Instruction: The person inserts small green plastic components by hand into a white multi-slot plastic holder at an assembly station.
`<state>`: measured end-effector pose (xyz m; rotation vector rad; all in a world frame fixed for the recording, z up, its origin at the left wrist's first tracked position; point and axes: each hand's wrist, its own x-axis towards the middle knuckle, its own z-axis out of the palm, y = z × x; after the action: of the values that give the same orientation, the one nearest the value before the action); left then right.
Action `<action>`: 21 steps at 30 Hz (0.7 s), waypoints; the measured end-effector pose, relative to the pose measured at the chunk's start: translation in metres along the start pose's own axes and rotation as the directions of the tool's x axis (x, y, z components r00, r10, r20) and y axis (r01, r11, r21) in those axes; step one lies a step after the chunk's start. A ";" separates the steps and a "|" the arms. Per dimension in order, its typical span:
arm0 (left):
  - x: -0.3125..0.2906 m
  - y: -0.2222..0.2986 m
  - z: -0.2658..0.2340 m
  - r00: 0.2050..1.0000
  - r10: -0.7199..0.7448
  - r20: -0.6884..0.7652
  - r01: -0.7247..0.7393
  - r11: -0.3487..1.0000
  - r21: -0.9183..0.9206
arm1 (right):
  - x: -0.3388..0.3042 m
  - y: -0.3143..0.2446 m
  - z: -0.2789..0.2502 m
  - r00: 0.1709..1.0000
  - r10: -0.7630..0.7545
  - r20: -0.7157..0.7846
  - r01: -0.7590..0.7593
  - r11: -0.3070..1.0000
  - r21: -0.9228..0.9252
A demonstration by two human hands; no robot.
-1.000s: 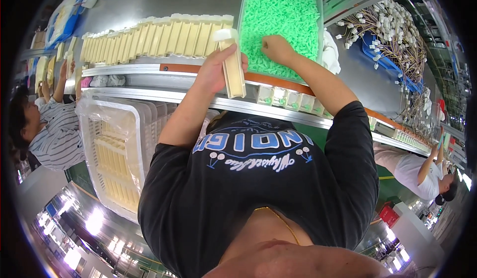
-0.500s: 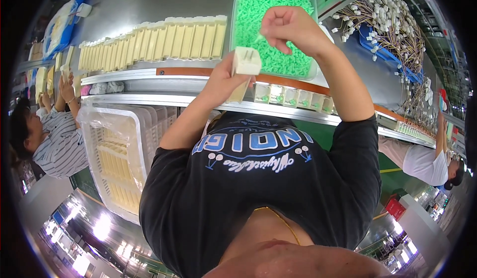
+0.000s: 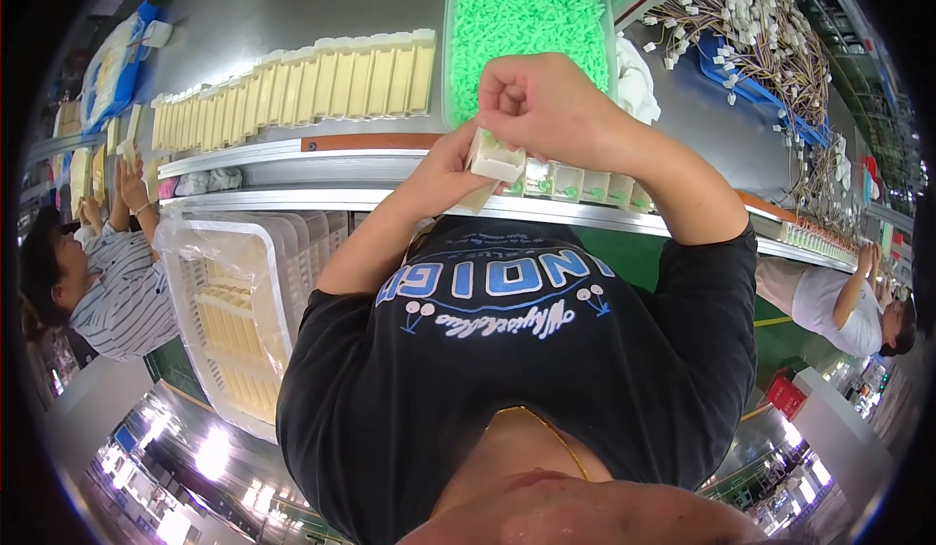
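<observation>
Well, the grey table (image 3: 292, 4) takes up the most room, and below its edge on the left stands a white crate (image 3: 276, 282) of cream parts (image 3: 229, 335), perhaps to keep them within reach. Along the top runs a row (image 3: 341, 82) of similar pieces, packed side by side, which probably makes each easy to pick up. The bin (image 3: 612, 48) sits beside it, straight ahead, likely so little stretching is needed. The right hand (image 3: 561, 101) has its fingers curled narrowly together; whether they pinch anything I can't tell. The left hand (image 3: 448, 170) is wrapped round a trough (image 3: 495, 167), tilted in front of the bin, its white end close under those fingers, apparently to hold it steady. Smallest are the green pieces (image 3: 522, 9) heaped in the bin. Compared with half a second ago, the right hand is lower, more tightly bent, and at the trough instead of apart from it.
</observation>
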<state>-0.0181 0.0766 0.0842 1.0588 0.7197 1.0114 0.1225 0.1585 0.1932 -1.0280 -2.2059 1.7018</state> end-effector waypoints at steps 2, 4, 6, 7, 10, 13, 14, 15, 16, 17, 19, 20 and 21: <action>0.001 0.000 -0.001 0.998 0.007 0.056 -0.006 1.000 -0.023 | 0.002 0.006 0.003 0.991 -0.130 -0.043 0.119 0.974 -0.191; -0.001 0.001 0.000 0.994 -0.027 0.110 0.035 0.997 -0.068 | -0.001 0.005 0.001 0.991 -0.137 -0.005 0.133 0.969 -0.207; -0.003 0.003 0.003 0.990 -0.043 0.138 0.060 0.990 -0.127 | -0.001 0.003 -0.001 0.989 -0.145 0.040 0.150 0.964 -0.221; -0.003 0.005 0.004 0.985 -0.055 0.166 0.086 0.980 -0.181 | -0.001 0.000 -0.004 0.991 -0.106 0.079 0.118 0.977 -0.177; -0.001 0.000 -0.002 0.976 -0.053 0.212 0.111 0.956 -0.273 | -0.004 -0.001 0.000 0.987 -0.149 0.068 0.160 0.966 -0.202; -0.002 0.004 0.004 0.985 -0.038 0.166 0.083 0.958 -0.275 | -0.004 0.003 0.001 0.965 -0.260 0.029 0.258 0.926 -0.275; -0.002 0.003 0.003 0.985 -0.037 0.166 0.082 0.958 -0.276 | -0.005 0.004 -0.001 0.957 -0.288 0.037 0.287 0.918 -0.274; -0.001 0.002 0.001 0.973 -0.031 0.227 0.096 0.955 -0.281 | -0.006 0.005 -0.002 0.957 -0.288 0.037 0.287 0.918 -0.275; 0.000 0.001 0.000 0.958 -0.024 0.284 0.109 0.952 -0.286 | -0.006 0.005 -0.005 0.964 -0.256 0.074 0.266 0.940 -0.213; 0.001 0.002 0.001 0.959 -0.022 0.283 0.107 0.952 -0.286 | -0.007 0.005 -0.007 0.968 -0.225 0.113 0.240 0.959 -0.151; 0.001 0.003 0.003 0.952 -0.018 0.306 0.112 0.950 -0.292 | -0.009 0.006 -0.010 0.958 -0.245 0.150 0.270 0.946 -0.178; 0.001 0.004 0.004 0.952 -0.017 0.304 0.110 0.950 -0.292 | -0.010 0.006 -0.011 0.947 -0.262 0.187 0.298 0.933 -0.201; 0.000 0.005 0.004 0.950 -0.056 0.307 0.149 0.945 -0.290 | -0.011 0.006 -0.012 0.946 -0.263 0.189 0.300 0.933 -0.201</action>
<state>-0.0165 0.0763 0.0904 0.8615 0.3519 0.8194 0.1394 0.1620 0.1950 -0.5904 -2.5510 1.4757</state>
